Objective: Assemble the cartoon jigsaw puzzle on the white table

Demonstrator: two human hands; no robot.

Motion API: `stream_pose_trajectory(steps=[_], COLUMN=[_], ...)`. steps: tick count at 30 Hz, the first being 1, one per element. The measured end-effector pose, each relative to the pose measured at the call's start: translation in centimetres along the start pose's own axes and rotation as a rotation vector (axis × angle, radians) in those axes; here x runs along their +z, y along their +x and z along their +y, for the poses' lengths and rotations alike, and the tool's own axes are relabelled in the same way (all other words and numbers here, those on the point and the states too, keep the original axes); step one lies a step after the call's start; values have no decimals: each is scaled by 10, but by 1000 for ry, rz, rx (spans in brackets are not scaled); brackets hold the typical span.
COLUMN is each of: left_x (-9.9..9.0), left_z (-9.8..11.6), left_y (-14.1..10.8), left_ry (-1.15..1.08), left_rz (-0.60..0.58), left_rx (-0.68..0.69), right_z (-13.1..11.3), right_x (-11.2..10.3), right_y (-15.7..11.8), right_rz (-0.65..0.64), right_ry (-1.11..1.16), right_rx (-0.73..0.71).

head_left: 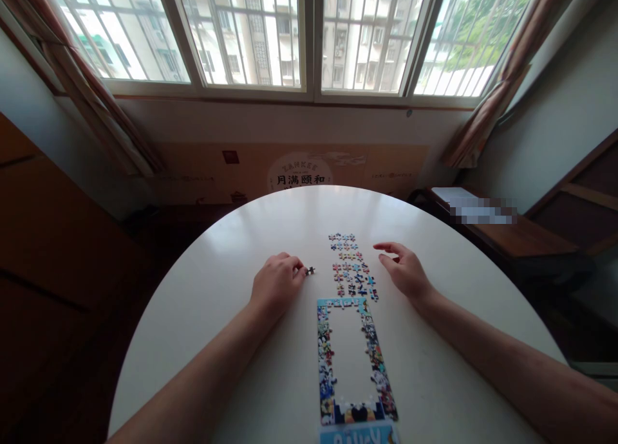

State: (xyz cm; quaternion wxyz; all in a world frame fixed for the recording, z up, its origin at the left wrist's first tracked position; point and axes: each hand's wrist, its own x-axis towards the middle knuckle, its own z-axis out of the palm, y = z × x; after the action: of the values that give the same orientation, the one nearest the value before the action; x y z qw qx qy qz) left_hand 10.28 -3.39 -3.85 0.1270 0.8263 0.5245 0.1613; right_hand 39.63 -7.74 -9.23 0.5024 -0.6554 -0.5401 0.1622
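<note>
1. Filling the lower centre: a round white table point(193, 302).
2. Across the top of the frame: a barred sliding window point(309, 45), with apartment blocks beyond.
3. Far left: a brown wooden cabinet point(48, 238).
4. Upper centre, beneath the window: a tan printed panel point(193, 167) bearing Chinese characters.
5. Upper left and upper right: gathered curtains point(96, 90).
6. Right edge: a low wooden bench point(535, 238), with pixelated papers point(449, 196) on top.
7. Bottom centre: an assembled jigsaw border point(325, 367), pale and unfilled inside.
8. Right of centre: the right hand point(405, 270), forefinger extended, thumb apart, nothing between.
9. Just left of centre: the left hand point(277, 283), fingers curled, thumb and fingertips pinching.
10. Centre, between both hands: rows of loose jigsaw pieces point(357, 268), just above the border and in the way between the hands.
11. Bottom edge, cut off: a blue lettered card point(357, 434).
12. At the left fingertips, near centre: a dark jigsaw piece point(310, 271).
</note>
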Motion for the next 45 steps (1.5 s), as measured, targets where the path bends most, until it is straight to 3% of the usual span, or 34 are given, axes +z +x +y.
stream_pose_trajectory(steps=[4, 8, 15, 22, 29, 45], left_x=[0, 2, 1, -1, 0, 1], left_z=[-2, -7, -12, -11, -10, -11], left_y=[0, 2, 2, 2, 2, 3], left_ry=[-14, -36, -66, -68, -69, -70], left_rz=[5, 16, 1, -14, -15, -3], left_rx=[4, 9, 17, 21, 7, 7], right_z=[4, 5, -17, -47, -66, -62], right_x=[10, 21, 33, 33, 37, 35], right_y=[25, 60, 110, 145, 154, 158], right_rz=[-24, -92, -461, -737, -891, -937], right_ry=[-94, -177, -372, -591, -711, -691], right_rx=[-36, 27, 132, 149, 127, 138])
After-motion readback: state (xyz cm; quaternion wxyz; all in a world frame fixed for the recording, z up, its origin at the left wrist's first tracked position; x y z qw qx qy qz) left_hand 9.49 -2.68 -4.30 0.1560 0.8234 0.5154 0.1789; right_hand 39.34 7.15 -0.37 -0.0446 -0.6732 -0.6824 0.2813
